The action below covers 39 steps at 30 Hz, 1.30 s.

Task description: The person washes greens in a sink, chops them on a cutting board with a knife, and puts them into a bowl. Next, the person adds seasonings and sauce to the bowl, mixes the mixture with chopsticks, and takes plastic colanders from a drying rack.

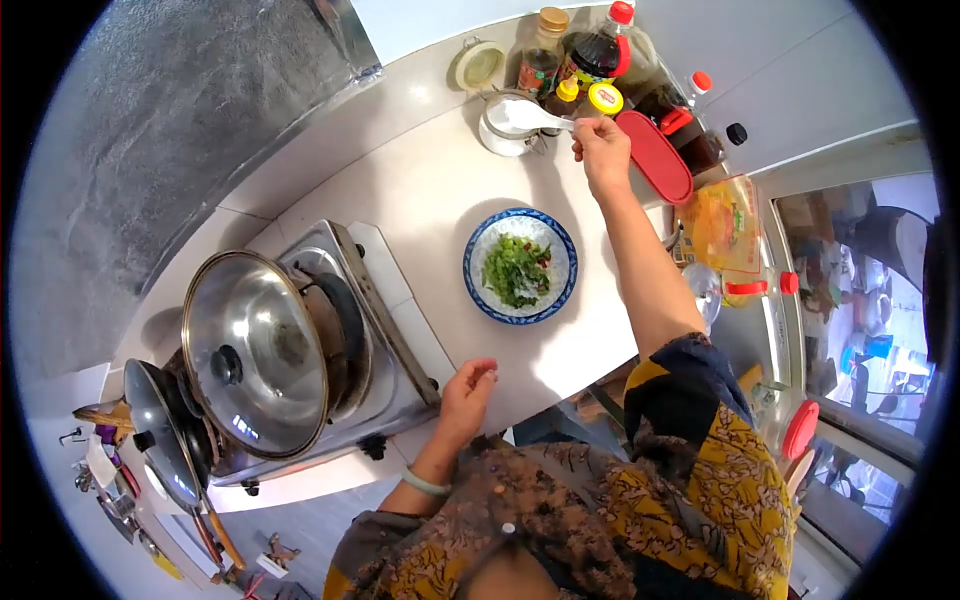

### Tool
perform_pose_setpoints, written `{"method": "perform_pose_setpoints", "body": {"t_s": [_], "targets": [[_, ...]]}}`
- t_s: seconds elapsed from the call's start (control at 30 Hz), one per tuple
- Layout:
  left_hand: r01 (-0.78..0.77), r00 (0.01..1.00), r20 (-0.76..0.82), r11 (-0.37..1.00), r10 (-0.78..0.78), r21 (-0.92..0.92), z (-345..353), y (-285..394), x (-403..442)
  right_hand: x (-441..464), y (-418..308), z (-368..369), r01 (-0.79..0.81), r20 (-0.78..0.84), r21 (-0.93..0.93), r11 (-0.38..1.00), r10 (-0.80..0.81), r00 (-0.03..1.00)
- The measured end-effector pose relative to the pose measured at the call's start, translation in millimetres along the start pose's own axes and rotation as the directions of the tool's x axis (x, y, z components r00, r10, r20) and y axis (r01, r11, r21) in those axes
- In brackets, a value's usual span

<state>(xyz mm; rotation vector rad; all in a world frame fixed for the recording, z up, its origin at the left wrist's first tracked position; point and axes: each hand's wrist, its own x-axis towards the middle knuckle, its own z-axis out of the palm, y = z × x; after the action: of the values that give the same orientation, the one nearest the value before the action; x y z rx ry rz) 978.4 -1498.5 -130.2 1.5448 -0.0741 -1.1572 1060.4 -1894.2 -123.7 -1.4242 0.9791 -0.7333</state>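
My right hand point(604, 155) grips a white spoon point(555, 122) by its handle. The spoon's head is at the mouth of a glass jar point(503, 140) with white contents; whether it touches them I cannot tell. The jar's round lid point(481, 65) is flipped open behind it. Nearer to me stands a blue-rimmed bowl point(570, 268) holding chopped greens point(515, 272) with red bits and some white grains on top. My left hand point(467, 400) hovers at the counter's front edge, left of the bowl, its fingers curled together around nothing visible.
A gas stove point(405, 375) on the left carries a pan with a glass lid point(262, 350) and a second lidded pan point(165, 435). Sauce bottles point(598, 52) stand along the back wall. A red-lidded container point(655, 158) and a yellow bag point(722, 225) are beside my right arm.
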Motion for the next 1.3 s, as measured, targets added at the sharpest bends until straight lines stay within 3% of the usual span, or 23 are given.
{"method": "perform_pose_setpoints", "body": {"t_s": [0.07,0.2,0.37,0.47,0.5,0.6,0.7,0.8,0.93,1.07,1.2,1.3], "targets": [[-0.002,1.0,0.001,1.0,0.002,0.013,0.1,1.4,-0.9,-11.2,-1.3,-12.7,0.01,0.025,0.097,0.995,-0.012,1.0],[-0.011,1.0,0.008,0.999,0.011,0.04,-1.5,5.1,3.3,-52.5,-7.3,-41.2,0.033,0.085,0.109,0.993,-0.042,0.995],[0.011,0.999,0.039,1.0,-0.01,-0.014,-4.3,2.9,-1.2,-115.1,-28.5,-69.6,0.089,0.081,-0.079,0.993,-0.083,0.993],[0.018,0.999,0.043,1.0,-0.019,0.012,-5.2,2.8,-3.5,-136.8,-4.3,-76.7,0.136,0.162,-0.115,0.984,-0.117,0.98],[0.021,0.999,0.048,1.0,-0.021,0.017,-5.7,1.2,-4.2,-142.0,3.4,-75.9,0.13,0.19,-0.251,0.959,-0.082,0.978],[0.019,0.998,0.055,0.999,-0.021,0.026,-7.6,-1.9,-3.9,-151.4,16.0,-72.4,0.089,0.202,-0.232,0.969,-0.042,0.979],[0.015,0.998,0.067,0.999,-0.017,0.032,-9.9,-2.1,-7.4,-160.6,22.7,-67.7,0.181,0.249,-0.349,0.92,-0.096,0.964],[0.012,0.997,0.072,1.0,-0.013,0.017,-11.5,-7.1,-8.7,-162.2,19.5,-68.1,0.235,0.209,-0.363,0.902,-0.167,0.964],[0.014,0.997,0.074,1.0,-0.016,0.014,-13.8,-8.0,-10.6,-166.2,12.7,-69.6,0.199,0.23,-0.395,0.897,-0.113,0.967],[0.005,0.997,0.072,1.0,-0.006,0.004,-13.6,-4.6,-12.4,-171.7,4.8,-75.3,0.207,0.189,-0.288,0.935,-0.156,0.97],[0.018,0.997,0.072,1.0,-0.02,0.024,-13.1,6.9,-13.2,-190.9,-24.3,-77.2,0.45,0.233,-0.459,0.766,-0.385,0.893],[0.017,0.998,0.067,1.0,-0.018,0.016,-11.4,8.6,-12.7,-203.4,-18.4,-66.4,0.558,0.325,-0.419,0.716,-0.456,0.829]]}}
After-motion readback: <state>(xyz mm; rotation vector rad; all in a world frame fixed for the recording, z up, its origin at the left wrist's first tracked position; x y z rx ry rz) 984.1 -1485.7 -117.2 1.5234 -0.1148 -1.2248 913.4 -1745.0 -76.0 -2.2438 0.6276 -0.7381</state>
